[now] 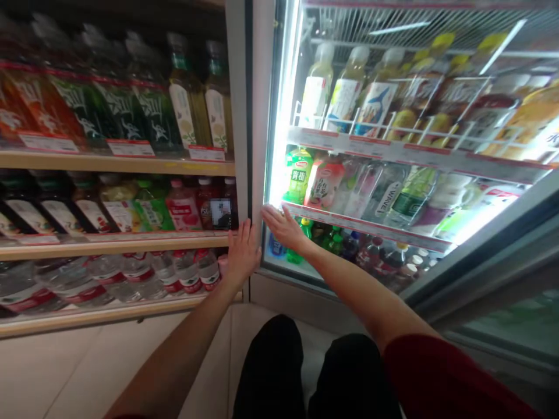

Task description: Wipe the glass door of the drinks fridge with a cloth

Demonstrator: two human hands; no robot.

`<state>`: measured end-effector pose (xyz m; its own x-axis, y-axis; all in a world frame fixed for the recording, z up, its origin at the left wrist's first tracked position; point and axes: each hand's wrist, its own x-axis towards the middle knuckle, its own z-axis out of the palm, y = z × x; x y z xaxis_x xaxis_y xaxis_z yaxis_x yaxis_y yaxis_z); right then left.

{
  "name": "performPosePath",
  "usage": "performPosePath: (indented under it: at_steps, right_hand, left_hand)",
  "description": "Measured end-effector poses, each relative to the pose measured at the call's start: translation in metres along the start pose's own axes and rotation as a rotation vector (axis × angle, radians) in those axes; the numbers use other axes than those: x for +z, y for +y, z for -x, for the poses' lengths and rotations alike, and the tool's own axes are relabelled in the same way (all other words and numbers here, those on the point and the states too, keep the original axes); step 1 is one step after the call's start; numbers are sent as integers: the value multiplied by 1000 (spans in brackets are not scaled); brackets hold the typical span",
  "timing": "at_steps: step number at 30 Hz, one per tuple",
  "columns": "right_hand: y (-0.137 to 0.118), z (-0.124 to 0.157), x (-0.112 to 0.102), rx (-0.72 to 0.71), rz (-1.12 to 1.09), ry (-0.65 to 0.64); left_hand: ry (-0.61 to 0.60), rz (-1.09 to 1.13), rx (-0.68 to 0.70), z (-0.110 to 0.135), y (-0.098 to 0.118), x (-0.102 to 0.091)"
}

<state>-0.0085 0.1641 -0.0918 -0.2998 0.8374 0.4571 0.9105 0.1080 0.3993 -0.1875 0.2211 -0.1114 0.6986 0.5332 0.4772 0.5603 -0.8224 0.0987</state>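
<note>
Where the right hand (285,227) crosses, a green bottle (306,226) is part-hidden.

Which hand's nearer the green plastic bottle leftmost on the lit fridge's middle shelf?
Right. The right hand is just below-left of the green plastic bottle; the left hand is lower and farther left.

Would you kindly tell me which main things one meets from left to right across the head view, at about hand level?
White-labelled dark bottles → green-capped bottle → pink-capped bottle → left hand → right hand → clear bottle marked WAVE.
</note>
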Motion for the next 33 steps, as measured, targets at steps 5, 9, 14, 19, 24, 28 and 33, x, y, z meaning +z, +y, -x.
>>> performPosePath:
  at_steps: [5,9,14,19,24,28,33]
  right_hand:
    - [-7,12,8,-126,16,-69]
    - [15,12,-15,-5,61,59]
    - [36,34,-40,11,95,104]
    - [52,52,-53,89,130,139]
    - [62,59,-64,70,171,156]
    - [74,61,-81,35,165,109]
    - [102,51,-110,240,215,228]
  left_hand:
    - [-14,-4,18,2,-4,-3]
    - [5,5,22,-4,4,-5]
    - [31,14,83,-15,27,-10]
    - [70,19,146,-28,51,-18]
    - [102,33,200,-40,74,-24]
    - [108,31,224,-49,84,-32]
    - [157,32,234,-62,90,-43]
